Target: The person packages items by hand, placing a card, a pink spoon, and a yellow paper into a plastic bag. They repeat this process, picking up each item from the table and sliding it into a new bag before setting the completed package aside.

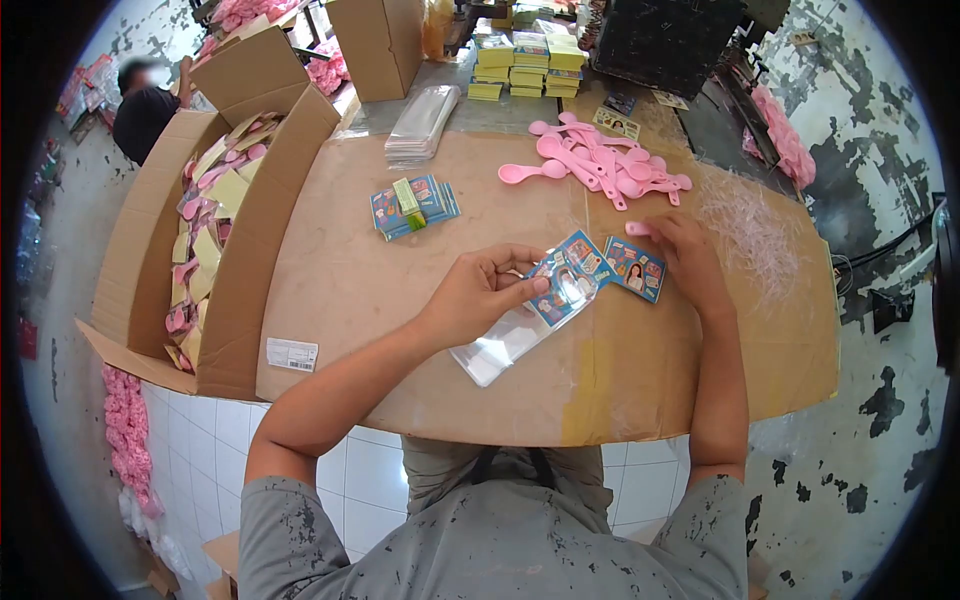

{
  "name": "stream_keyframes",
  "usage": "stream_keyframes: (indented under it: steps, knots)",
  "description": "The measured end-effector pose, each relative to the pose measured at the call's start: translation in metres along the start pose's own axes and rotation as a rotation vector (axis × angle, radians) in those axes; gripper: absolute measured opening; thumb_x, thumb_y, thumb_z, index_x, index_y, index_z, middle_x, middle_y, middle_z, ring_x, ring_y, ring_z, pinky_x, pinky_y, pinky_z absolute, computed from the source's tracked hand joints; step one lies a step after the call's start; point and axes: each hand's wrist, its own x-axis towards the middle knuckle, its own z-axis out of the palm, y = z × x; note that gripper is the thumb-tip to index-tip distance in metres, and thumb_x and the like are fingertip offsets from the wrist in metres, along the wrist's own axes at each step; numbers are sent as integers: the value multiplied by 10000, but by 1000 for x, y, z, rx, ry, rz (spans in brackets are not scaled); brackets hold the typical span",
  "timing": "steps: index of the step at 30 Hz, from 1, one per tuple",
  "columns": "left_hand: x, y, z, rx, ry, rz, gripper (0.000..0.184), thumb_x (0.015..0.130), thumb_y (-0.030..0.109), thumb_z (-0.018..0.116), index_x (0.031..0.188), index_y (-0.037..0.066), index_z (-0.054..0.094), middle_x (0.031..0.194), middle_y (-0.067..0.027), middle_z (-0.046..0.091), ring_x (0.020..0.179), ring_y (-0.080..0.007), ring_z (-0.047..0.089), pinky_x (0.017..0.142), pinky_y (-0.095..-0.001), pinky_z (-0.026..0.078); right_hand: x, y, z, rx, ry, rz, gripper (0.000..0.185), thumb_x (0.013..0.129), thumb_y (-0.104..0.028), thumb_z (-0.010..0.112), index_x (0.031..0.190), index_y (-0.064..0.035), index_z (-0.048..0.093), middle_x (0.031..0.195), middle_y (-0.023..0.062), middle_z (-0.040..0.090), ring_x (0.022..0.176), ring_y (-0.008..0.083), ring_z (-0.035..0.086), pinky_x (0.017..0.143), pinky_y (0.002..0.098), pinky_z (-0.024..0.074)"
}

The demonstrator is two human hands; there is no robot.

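Observation:
My left hand (485, 295) pinches a clear plastic sleeve (492, 352) together with a blue printed card (572, 278), thumb on top. My right hand (685, 255) is closed on a pink spoon (637, 229), of which only a small part shows. Just below those fingers lies another blue card (636, 270) with a picture on it, beside the card in my left hand. Behind my right hand is a pile of pink spoons (600, 160). A banded bundle of blue cards (436, 205) rests on the cardboard-covered table (370, 300), behind my left hand.
An open carton (265, 240) of packed spoons and cards stands at the left. Clear sleeves (422, 125) are stacked at the back, near card stacks (528, 65) and a black box (665, 45). Shredded plastic (755, 230) lies right. A person (148, 112) is at the far left.

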Motion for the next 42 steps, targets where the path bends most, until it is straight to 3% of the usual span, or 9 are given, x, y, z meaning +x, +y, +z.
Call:
stream_keyframes:
  steps: [1, 4, 7, 10, 16, 28, 34, 37, 42]
  knots:
    - [0, -1, 0, -12, -16, 4, 344, 1030, 105, 672, 1329, -47, 598, 1162, -91, 735, 984, -121, 725, 825, -266, 609, 1, -3, -2, -46, 38, -25, 363, 931, 10, 620, 1277, -79, 685, 1106, 105, 700, 1071, 272, 663, 914, 417, 522]
    - [0, -3, -1, -52, -63, 13, 294, 1037, 112, 663, 1287, -27, 597, 1175, -88, 736, 1005, -115, 716, 824, -277, 611, 5, -36, -4, 492, 278, 236, 464, 963, 14, 586, 1415, -88, 596, 1091, 85, 674, 963, 199, 674, 815, 373, 553]
    - [-2, -5, 1, -66, -108, 2, 276, 1041, 111, 657, 1277, -7, 575, 1182, -90, 739, 1029, -112, 706, 819, -273, 602, 6, -67, 0, 1202, 299, 341, 567, 987, 3, 550, 1539, -81, 455, 1134, 74, 641, 921, 132, 670, 697, 290, 560]
    - [-3, -9, 3, -50, -133, -1, 289, 1045, 112, 651, 1294, 2, 553, 1183, -96, 741, 1038, -114, 702, 816, -265, 591, 2, -76, 6, 1538, 198, 424, 610, 996, -13, 554, 1578, -66, 379, 1193, 83, 629, 939, 133, 688, 659, 244, 573]
    - [-2, -8, 3, -47, -134, 5, 296, 1047, 96, 643, 1307, -2, 541, 1187, -109, 741, 1046, -113, 699, 831, -268, 583, -1, -79, 12, 1663, 215, 519, 579, 1018, -44, 566, 1571, -67, 396, 1155, 72, 634, 958, 144, 708, 660, 259, 612]
    - [-4, -9, 7, -125, -130, 52, 283, 1049, 46, 618, 1316, -13, 545, 1194, -139, 736, 1076, -119, 687, 902, -281, 575, -3, -92, 20, 1455, 137, 553, 574, 999, -80, 654, 1538, -58, 456, 1132, 79, 656, 964, 158, 707, 729, 286, 637]
    - [-6, 1, 10, -40, -105, 47, 344, 1045, 33, 615, 1376, -13, 535, 1180, -138, 741, 1055, -108, 686, 884, -267, 575, -5, -105, 25, 1377, 91, 468, 578, 990, -56, 668, 1530, -44, 461, 1128, 93, 648, 988, 178, 713, 775, 319, 649]
    - [-7, 3, 9, -52, -98, 50, 387, 1039, 27, 622, 1410, -14, 521, 1174, -137, 743, 1049, -105, 688, 872, -263, 575, -2, -100, 20, 1362, 265, 450, 574, 986, -38, 665, 1522, -28, 462, 1121, 89, 633, 988, 175, 710, 782, 314, 654]
    - [-5, -1, 8, -27, -68, 101, 455, 1018, 11, 650, 1446, -14, 499, 1134, -134, 754, 1024, -104, 700, 846, -255, 576, -3, -101, 18, 1260, 222, 380, 559, 983, -18, 661, 1507, -6, 467, 1100, 87, 619, 973, 178, 714, 764, 308, 654]
